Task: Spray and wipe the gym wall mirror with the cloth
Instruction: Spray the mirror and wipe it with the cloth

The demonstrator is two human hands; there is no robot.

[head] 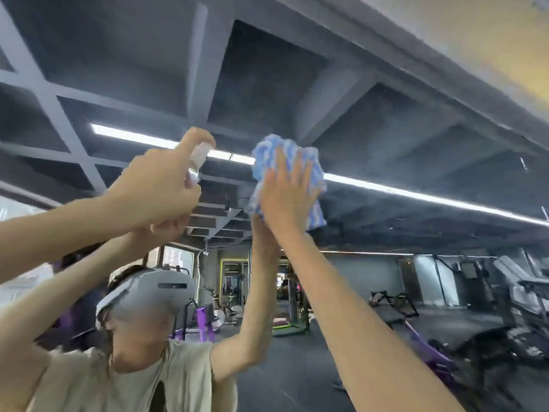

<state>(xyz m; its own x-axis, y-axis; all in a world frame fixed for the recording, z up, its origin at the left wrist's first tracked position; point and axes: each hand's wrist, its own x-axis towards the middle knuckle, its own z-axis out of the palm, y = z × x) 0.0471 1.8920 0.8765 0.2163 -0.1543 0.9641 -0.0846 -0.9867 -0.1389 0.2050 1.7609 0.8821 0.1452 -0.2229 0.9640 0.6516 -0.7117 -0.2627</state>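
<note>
high on the mirror [386,114], flat right fingers [279,165] press crumpled blue cloth [309,162] (left fingers [194,135] grip spray bottle [199,157]).

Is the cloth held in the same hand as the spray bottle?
No, the right hand presses the cloth flat against the mirror, while the left hand grips the spray bottle.

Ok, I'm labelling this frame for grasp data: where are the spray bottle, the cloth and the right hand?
spray bottle [200,155], head view, on its white upper body.
cloth [268,151], head view, on its upper left folds.
right hand [285,200], head view, on the back of the hand.
</note>
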